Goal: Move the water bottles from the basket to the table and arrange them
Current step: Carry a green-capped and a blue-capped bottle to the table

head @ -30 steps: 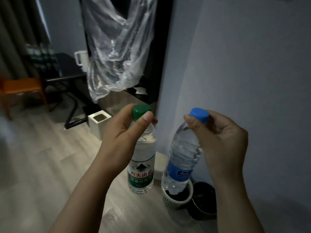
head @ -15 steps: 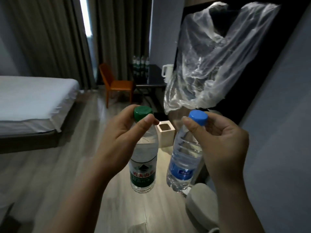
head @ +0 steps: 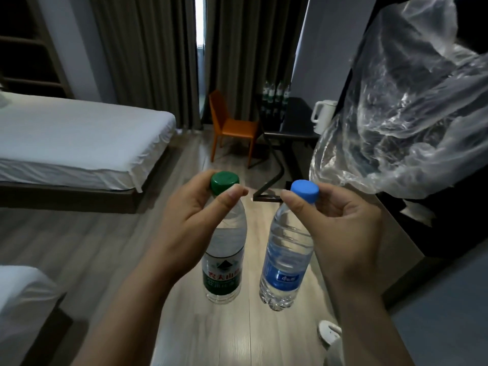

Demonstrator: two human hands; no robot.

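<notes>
Here, in a dim bedroom, a white-sheeted bed (head: pixel 79 138) is lying at the far left, with grey curtains (head: pixel 148 54) hanging behind it. Moving right, the person's left hand (head: pixel 190 220) is pinching the neck of a green-capped water bottle (head: pixel 224 262), thumb and fingers closed in a tight grip just under the cap, so that the bottle is hanging upright above the wooden floor (head: pixel 79 247). Just beside it, apart by a narrow gap, a blue-capped water bottle (head: pixel 286 262) is dangling at a slight tilt from the right hand (head: pixel 346 233), whose grip is likewise closed around the neck below the cap. Beyond the two bottles, an orange chair (head: pixel 232 125) is standing next to a dark tabletop (head: pixel 295 128), which is carrying a row of more bottles (head: pixel 276 93) near the wall and a white kettle (head: pixel 323 114) at its right end. At far right, a crumpled sheet of clear plastic (head: pixel 412 107) is draping over dark furniture.
</notes>
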